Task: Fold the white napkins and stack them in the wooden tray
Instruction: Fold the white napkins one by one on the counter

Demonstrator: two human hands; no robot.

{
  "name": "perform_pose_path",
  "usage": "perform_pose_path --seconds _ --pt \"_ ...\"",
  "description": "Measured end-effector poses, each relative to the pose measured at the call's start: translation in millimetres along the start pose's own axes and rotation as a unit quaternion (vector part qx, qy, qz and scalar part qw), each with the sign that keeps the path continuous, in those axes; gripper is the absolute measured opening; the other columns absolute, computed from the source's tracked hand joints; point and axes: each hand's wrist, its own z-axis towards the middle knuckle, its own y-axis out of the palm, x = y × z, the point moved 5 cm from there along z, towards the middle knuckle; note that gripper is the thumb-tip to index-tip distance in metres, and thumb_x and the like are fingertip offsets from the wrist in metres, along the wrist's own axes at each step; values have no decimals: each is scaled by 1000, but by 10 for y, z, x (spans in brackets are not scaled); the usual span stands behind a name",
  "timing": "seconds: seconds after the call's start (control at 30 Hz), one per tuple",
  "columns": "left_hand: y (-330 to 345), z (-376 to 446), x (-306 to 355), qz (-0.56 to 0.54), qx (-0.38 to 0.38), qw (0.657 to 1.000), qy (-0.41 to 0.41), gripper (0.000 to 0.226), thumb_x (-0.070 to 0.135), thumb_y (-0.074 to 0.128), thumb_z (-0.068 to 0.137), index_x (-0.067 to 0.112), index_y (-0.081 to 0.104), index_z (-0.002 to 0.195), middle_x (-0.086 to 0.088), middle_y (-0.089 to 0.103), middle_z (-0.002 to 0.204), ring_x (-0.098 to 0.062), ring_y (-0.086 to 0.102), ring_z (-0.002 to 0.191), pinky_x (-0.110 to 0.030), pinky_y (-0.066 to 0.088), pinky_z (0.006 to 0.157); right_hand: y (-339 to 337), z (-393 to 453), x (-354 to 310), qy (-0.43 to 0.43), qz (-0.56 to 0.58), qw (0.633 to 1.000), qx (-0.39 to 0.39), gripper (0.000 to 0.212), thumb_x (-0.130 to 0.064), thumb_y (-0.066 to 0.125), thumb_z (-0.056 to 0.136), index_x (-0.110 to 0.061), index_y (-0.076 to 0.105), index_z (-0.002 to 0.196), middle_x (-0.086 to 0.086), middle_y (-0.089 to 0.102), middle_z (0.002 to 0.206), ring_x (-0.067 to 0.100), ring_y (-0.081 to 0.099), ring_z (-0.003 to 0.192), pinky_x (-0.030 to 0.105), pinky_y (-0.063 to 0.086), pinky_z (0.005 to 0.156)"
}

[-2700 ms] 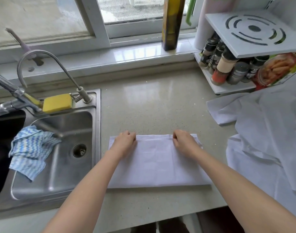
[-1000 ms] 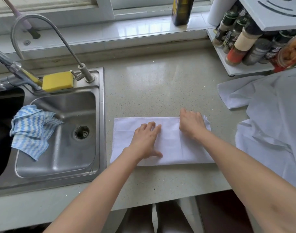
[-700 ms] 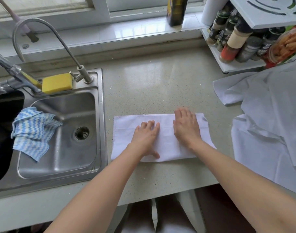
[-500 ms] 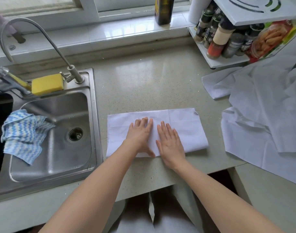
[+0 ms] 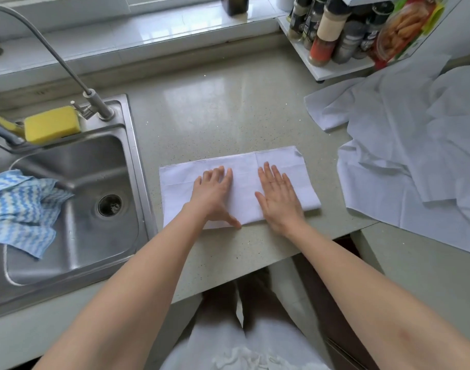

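The folded napkin [image 5: 239, 186] lies flat on the counter [image 5: 223, 108] just right of the sink [image 5: 68, 198], and we press it with left hand [image 5: 212, 194] and right hand [image 5: 280, 197], fingers straight, gripping nothing. If we lift both palms together, we judge the layers may spring open; the loose napkins [image 5: 404, 145], farther right of the sink, overhang the counter edge and could slide off.

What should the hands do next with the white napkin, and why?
Probably fold it in half again, bringing one short end over onto the other. The napkin lies as a long flat strip on the counter, and the left hand and right hand both rest flat on it, so it looks smoothed. No wooden tray shows yet.
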Motion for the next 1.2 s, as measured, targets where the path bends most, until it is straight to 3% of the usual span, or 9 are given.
perform_pose_path --seconds 0.17,0.37,0.5,0.6,0.67,0.73,0.83,1.0,1.2 --pt "185 -22 -55 -107 50 993 -21 73 51 38 97 18 5 154 -3 -3 162 -24 -3 148 -43 2 120 263 -21 -29 24 -40 999 -9 61 -41 19 102 -20 -13 150 -1 -16 159 13 -16 146 31 -16 115" --pt "618 -460 -164 -52 171 983 -48 61 46 16 101 22 -8 152 0 -13 159 -17 -14 147 -36 -13 118 279 -15 -34 9 -39 999 7 61 -39 24 102 -17 -5 152 0 -11 160 14 -12 147 33 -10 119" --pt "588 -572 -418 -45 146 987 -43 63 50 16 100 25 -11 151 0 -14 160 -17 -14 147 -36 -13 118 250 -2 -23 17 -41 999 -3 61 -40 20 102 -20 -10 151 -1 -15 159 13 -15 146 32 -13 118" --pt "359 -533 -459 -14 126 991 -44 67 57 29 96 22 15 152 -5 11 159 -24 13 145 -40 10 118 212 0 3 13 -28 999 -19 60 -41 18 102 -22 -12 151 -3 -17 159 11 -17 145 30 -14 117" --pt "82 -427 -422 20 127 991 -48 69 65 49 85 19 38 135 -8 37 141 -28 38 124 -39 32 100 144 18 15 9 -9 1000 -15 58 -40 22 102 -22 0 153 -3 -7 161 12 -8 147 31 -7 117" --pt "-152 -278 -342 52 105 992 -44 82 67 68 68 19 41 128 -5 43 129 -26 43 114 -37 38 87 31 94 46 7 6 1000 4 54 -36 29 102 -19 18 152 0 12 160 18 11 146 34 7 115" --pt "-276 -56 -176 74 28 996 -31 115 60 82 54 21 24 145 -3 33 140 -24 36 125 -35 42 83 -141 325 207 35 31 999 12 50 -32 34 101 -13 30 148 4 24 157 22 22 141 36 14 112" --pt "-237 74 -46 47 -36 995 -79 136 65 83 47 21 6 150 -2 11 153 -28 20 137 -43 42 92 -328 687 625 53 15 998 -35 52 -24 33 101 -11 23 150 5 15 160 20 13 146 34 6 118" --pt "-251 171 43 -19 -72 987 -145 149 64 85 46 11 -7 151 0 -7 159 -33 5 144 -46 45 98 -606 906 872 49 3 999 11 35 -19 53 92 -5 47 124 16 43 131 31 39 120 36 31 96"
